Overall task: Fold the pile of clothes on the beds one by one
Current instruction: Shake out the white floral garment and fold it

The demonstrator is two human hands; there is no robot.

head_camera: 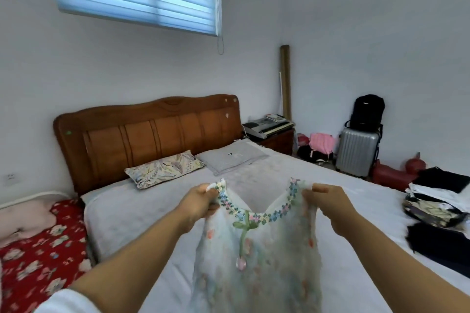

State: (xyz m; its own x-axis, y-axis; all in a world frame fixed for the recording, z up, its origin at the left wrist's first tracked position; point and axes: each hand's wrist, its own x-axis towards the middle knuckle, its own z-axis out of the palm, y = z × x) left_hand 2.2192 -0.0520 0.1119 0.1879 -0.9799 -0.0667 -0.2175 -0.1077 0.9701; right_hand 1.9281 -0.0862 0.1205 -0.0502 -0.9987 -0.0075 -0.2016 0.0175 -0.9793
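A pale floral sleeveless dress (256,256) with a flower-trimmed neckline and a green ribbon hangs in the air in front of me, above the bed (132,216). My left hand (197,202) pinches its left shoulder strap. My right hand (328,202) pinches the right strap. The dress hangs straight down, and its hem runs out of view at the bottom. A stack of folded dark and light clothes (437,201) lies on the bed's right side.
A patterned pillow (165,168) and a grey pillow (234,156) lie by the wooden headboard (147,134). A second bed with a red floral cover (38,249) stands on the left. A keyboard (269,127), a silver suitcase (356,152) and a black backpack (367,112) stand at the far right.
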